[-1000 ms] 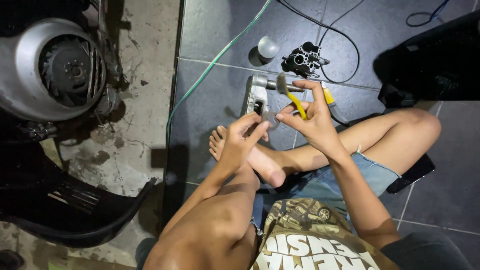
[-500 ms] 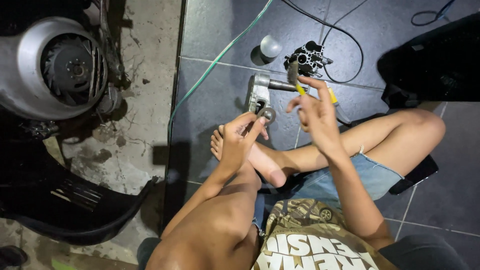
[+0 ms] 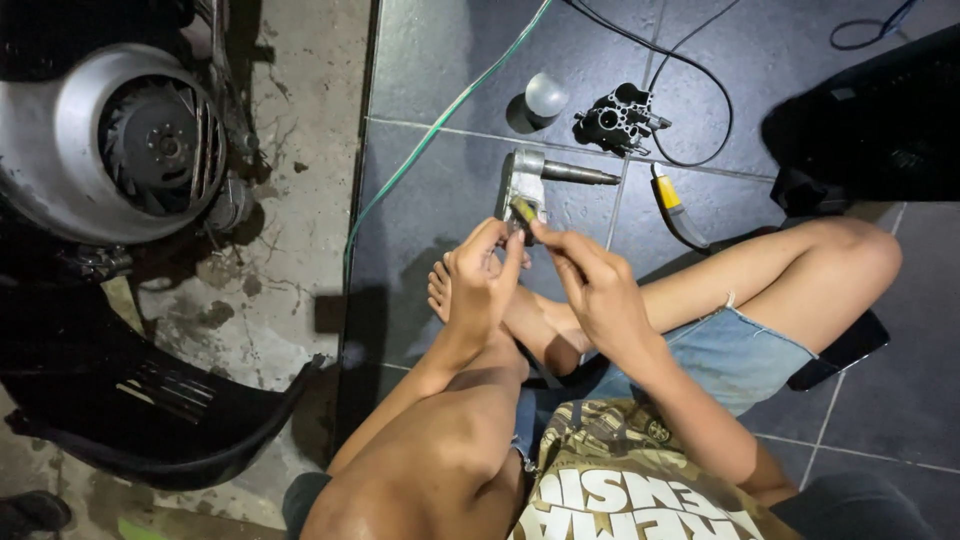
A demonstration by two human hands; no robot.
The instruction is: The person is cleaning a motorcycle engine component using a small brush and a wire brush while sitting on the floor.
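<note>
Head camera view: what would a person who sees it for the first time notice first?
Probably the two hands at the centre: the left hand and right hand meet at a small yellowish piece, pressed against a grey metal part on the dark tiles. Next, the large round metal fan housing at the upper left, over bare concrete.

A metal part (image 3: 527, 185) lies on the floor (image 3: 440, 200) before both hands, engine (image 3: 110, 145) far left, pliers (image 3: 675, 205) right.

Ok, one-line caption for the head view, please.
Seated on dark tiles, both hands, left hand and right hand, pinch a small yellowish part over a metal casting.
</note>
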